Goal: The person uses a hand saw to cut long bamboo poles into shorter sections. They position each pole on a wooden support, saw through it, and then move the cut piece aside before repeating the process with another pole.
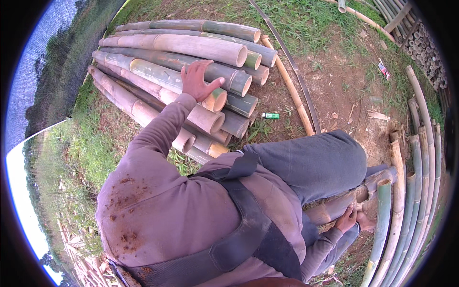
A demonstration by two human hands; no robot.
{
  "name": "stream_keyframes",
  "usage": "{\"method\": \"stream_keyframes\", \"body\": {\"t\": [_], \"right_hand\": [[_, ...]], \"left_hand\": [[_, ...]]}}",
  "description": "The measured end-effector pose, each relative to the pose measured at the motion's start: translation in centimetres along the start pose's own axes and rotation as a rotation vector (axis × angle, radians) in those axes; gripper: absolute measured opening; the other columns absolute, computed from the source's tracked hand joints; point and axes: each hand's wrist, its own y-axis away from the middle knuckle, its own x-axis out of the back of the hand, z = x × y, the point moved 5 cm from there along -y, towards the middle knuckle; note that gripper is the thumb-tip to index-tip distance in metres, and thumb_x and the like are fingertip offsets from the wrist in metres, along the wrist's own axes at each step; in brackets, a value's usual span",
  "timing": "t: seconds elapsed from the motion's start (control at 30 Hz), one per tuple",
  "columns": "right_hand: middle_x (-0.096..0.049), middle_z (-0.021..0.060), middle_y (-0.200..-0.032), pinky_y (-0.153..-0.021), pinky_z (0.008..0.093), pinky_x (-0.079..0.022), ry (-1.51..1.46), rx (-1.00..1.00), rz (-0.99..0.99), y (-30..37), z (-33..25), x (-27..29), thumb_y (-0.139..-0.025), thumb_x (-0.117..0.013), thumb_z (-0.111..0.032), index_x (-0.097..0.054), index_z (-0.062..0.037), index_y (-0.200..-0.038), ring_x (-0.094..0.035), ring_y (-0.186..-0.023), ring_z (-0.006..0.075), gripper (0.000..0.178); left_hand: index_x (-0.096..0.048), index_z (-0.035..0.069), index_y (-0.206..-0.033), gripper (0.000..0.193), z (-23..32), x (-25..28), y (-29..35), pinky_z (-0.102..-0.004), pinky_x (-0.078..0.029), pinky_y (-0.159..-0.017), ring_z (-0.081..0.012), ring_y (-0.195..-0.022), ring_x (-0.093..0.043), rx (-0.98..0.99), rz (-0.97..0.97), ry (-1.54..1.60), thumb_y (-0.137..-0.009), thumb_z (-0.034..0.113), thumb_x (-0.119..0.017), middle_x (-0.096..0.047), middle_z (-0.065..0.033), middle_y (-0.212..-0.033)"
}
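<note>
Left hand (195, 82): fingers spread apart, laid over the near end of a bamboo pole (158, 75) in the stack at far left; nothing is gripped. The thumb points right, across the neighbouring dark green pole (220, 72).

Stack: bamboo poles (186, 44) lying lengthwise in several layers, hollow cut ends facing right. Colours run from green to pale pinkish brown.

Right hand (345, 220): near right, low beside a thick bamboo pole (330, 208), fingers bent. Cannot tell whether they are closed on anything. A bare foot (367, 223) is just right of these fingers.

The thick pole lies on the ground, passing under the bent leg in dark trousers (320, 162); a round, dark opening shows at its middle-right part.

Right side: long bamboo poles (397, 210) lie side by side, the leftmost a green pole (380, 225) with its open end facing far. Far right: a bundle of thin poles (423, 50), ends showing.

Between stack and leg: a small green object (270, 115) on the ground, near the stack's cut ends. To its right, a slim tan pole (290, 86) and a dark narrow strip (282, 44) run from far to near. A red and white wrapper (383, 70) lies farther right.
</note>
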Motion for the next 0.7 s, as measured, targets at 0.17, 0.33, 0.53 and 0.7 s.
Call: {"method": "stream_keyframes", "body": {"t": [0.17, 0.33, 0.53, 0.7], "right_hand": [[-0.076, 0.0204, -0.108, -0.094, 0.045, -0.056, 0.003, -0.013, -0.02, 0.9, 3.2, -3.3, -0.1, -0.074, -0.032, -0.077, 0.0022, -0.109, -0.073, -0.1, 0.0351, 0.035], [-0.075, 0.0208, -0.117, -0.096, 0.0475, -0.057, 0.208, -0.084, -0.073, 2.1, 3.3, -4.6, -0.092, -0.079, -0.034, -0.08, -0.0053, -0.112, -0.073, -0.108, 0.0397, 0.035], [-0.074, 0.0196, -0.114, -0.095, 0.0496, -0.057, 0.172, -0.05, -0.078, 2.8, 0.9, -4.0, -0.09, -0.079, -0.032, -0.078, -0.0076, -0.112, -0.072, -0.108, 0.0405, 0.033], [-0.074, 0.0219, -0.109, -0.093, 0.0504, -0.058, 0.106, -0.135, -0.07, 2.5, 0.8, -5.0, -0.091, -0.077, -0.035, -0.075, -0.0098, -0.113, -0.073, -0.102, 0.0424, 0.034]], "left_hand": [[-0.061, 0.015, -0.145, 0.078, 12.1, -1.1, 5.0, -0.0613, -0.021, -0.127, -0.0375, -0.149, -0.043, -0.494, 0.0, 0.0, -0.082, 0.054, -0.085, -0.058, -0.011, -0.15], [-0.064, 0.006, -0.14, 0.064, 23.1, -6.6, 3.3, -0.0493, -0.042, -0.118, -0.0346, -0.134, -0.06, -0.65, -0.132, 0.4, -0.086, 0.03, -0.088, -0.068, -0.0139, -0.136], [-0.064, 0.0, -0.139, 0.052, 40.4, -16.4, -3.5, -0.0405, -0.053, -0.107, -0.0234, -0.121, -0.067, -0.308, -0.855, 1.081, -0.096, 0.024, -0.082, -0.07, -0.0171, -0.129], [-0.061, 0.002, -0.144, 0.06, 56.9, -20.2, -2.6, -0.0417, -0.054, -0.106, -0.0235, -0.116, -0.068, -0.678, -1.151, 0.782, -0.096, 0.031, -0.082, -0.07, -0.0161, -0.128]]}}
